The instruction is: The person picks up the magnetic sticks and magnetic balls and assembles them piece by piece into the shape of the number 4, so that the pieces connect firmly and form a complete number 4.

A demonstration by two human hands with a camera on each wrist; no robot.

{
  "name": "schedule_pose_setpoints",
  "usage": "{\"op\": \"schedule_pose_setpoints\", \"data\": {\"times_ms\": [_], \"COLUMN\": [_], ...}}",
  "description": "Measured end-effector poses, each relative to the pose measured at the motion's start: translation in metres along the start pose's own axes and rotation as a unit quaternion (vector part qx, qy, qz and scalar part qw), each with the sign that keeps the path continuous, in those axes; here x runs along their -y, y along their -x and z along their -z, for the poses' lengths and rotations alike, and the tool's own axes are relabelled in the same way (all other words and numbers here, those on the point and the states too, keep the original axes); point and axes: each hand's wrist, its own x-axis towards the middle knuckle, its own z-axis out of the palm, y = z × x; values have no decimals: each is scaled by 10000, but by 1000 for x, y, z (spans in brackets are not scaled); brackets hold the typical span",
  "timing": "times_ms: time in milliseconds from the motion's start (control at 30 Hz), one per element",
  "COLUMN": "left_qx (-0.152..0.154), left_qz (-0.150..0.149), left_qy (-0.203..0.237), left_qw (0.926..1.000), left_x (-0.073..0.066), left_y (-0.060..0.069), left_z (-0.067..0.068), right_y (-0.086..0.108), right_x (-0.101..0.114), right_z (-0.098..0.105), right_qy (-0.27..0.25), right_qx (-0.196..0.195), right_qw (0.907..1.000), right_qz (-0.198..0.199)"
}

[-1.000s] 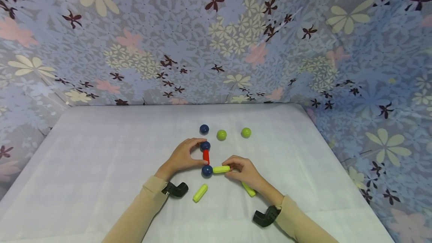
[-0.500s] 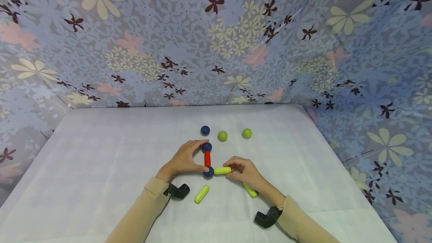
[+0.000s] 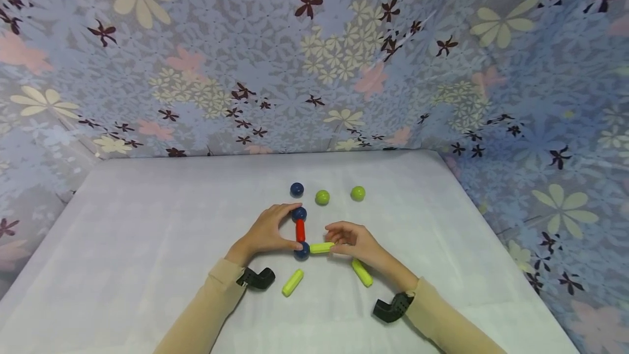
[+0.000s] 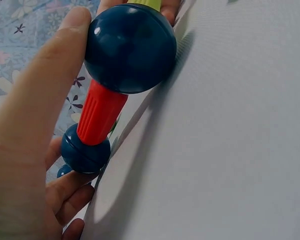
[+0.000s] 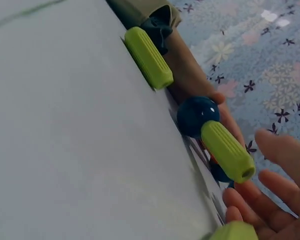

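My left hand (image 3: 267,231) holds a ball-and-rod piece, its thumb against the near blue ball (image 4: 132,50) and its fingers at the far blue ball (image 3: 298,213). A red rod (image 3: 300,230) joins the two balls. From the near ball a yellow-green rod (image 5: 227,150) sticks out to the right, its free end showing a small hole. My right hand (image 3: 361,245) is beside that free end. In the right wrist view, thumb and fingers are spread apart with nothing gripped; whether a fingertip touches the rod I cannot tell.
Behind the piece lie a loose blue ball (image 3: 297,189) and two green balls, one nearer the middle (image 3: 322,197) and one farther right (image 3: 358,193). One loose yellow-green rod (image 3: 292,283) lies in front, another rod (image 3: 362,273) by the right wrist. A floral curtain (image 3: 275,70) borders the white table.
My right hand has let go of the attached yellow-green rod, its fingers spreading and lifting slightly. The left hand keeps its hold, its thumb now lower on the near ball.
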Motion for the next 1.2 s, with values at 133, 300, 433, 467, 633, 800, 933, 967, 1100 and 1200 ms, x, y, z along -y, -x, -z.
{"op": "schedule_pose_setpoints", "data": {"times_ms": [133,300,433,467,633,800,933,967,1100,1200], "left_qx": [-20,30,34,21,-52,-105,-45,-16,101,123], "left_qz": [-29,-43,-19,-24,-179,-252,-174,-170,-120,-63], "left_qy": [-24,-9,-38,-37,5,-20,32,23,13,43], "left_qw": [10000,10000,10000,10000,9998,9996,9998,9999,9999,9999], "left_x": [2,4,5,5,6,7,7,7,5,4], "left_y": [1,1,0,-1,-1,-1,0,0,-1,-2], "left_z": [1,0,0,0,-1,-3,-1,-1,1,1], "right_y": [-6,-19,-34,-37,-50,-62,-70,-71,-73,-75], "right_x": [-1,-9,-14,-14,-16,-18,-14,-12,-6,-12], "right_z": [5,16,25,27,30,29,27,26,24,26], "right_qy": [79,340,481,516,846,1213,1409,1449,1556,1583], "right_qx": [-519,-1229,-1440,-1454,-1424,-1397,-1145,-1065,-655,-442], "right_qw": [9986,9916,9879,9875,9858,9824,9823,9823,9817,9807], "right_qz": [35,236,314,314,261,260,462,520,877,1061]}}
